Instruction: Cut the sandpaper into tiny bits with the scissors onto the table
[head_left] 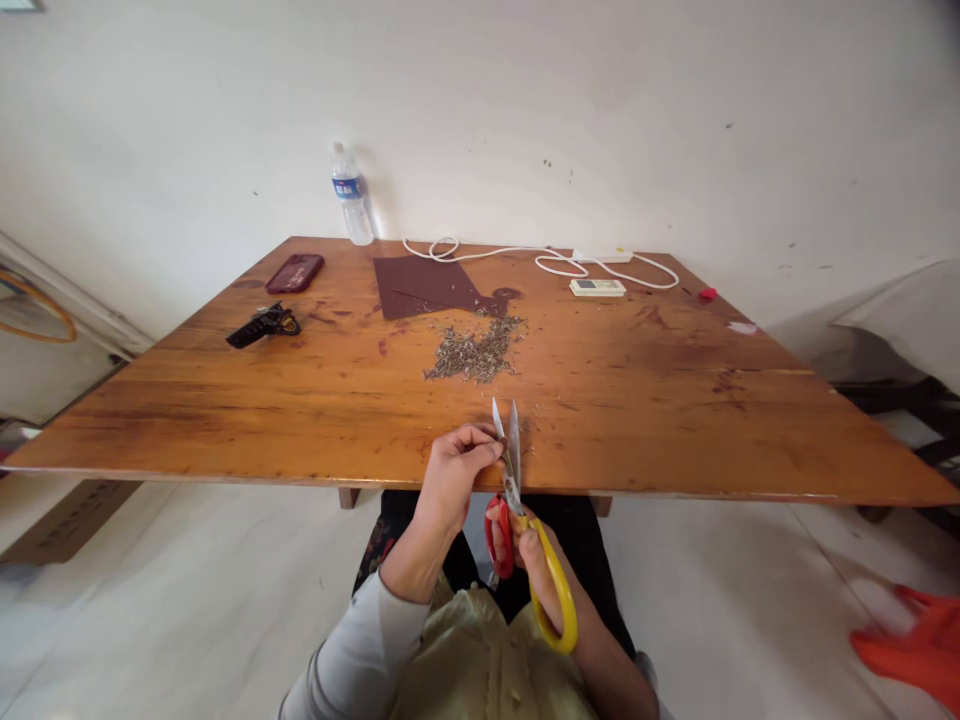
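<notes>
My right hand [536,550] grips scissors [514,465] with one red and one yellow handle. Their blades stand apart, tips pointing away from me above the table's near edge. My left hand [454,470] is closed in a pinch right beside the left blade. Something small and dark seems to be at its fingertips, too small to name. Beyond the blade tips lies a loose heap of small grey-brown clippings [472,352]. Behind the heap a dark maroon sheet [424,282] lies flat, with some clippings scattered on its near edge.
On the wooden table [675,420] are a phone [295,273] and a black bunch of keys [264,325] at the left. A water bottle [352,200] stands by the wall. A white cable [495,251], a remote control [597,288] and a red scrap [707,294] lie towards the back right.
</notes>
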